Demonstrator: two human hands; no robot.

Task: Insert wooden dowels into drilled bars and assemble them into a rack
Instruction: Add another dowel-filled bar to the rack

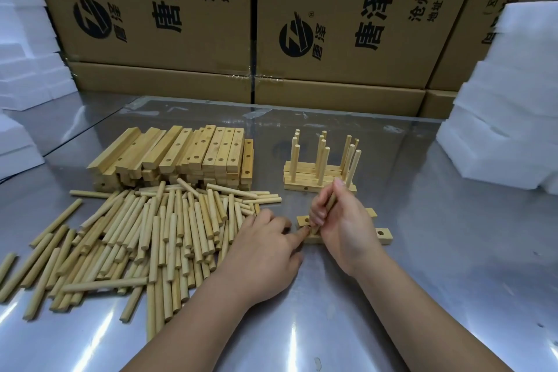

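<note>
Two drilled wooden bars [383, 235] lie side by side on the metal table in front of me. My right hand [341, 220] grips a dowel [331, 202] and holds it tilted over the left end of the near bar. My left hand [265, 248] rests on the table with its fingers touching that same end of the bar. A loose heap of dowels [145, 235] spreads out to the left. Behind it stands a stack of drilled bars [193, 154]. Several bars with upright dowels [321, 166] are grouped just beyond my right hand.
Large printed cardboard boxes [187, 24] wall off the back of the table [453, 281]. White foam blocks are piled at the right [507, 106] and at the left [27, 51]. A clear sheet lies on the far part of the table.
</note>
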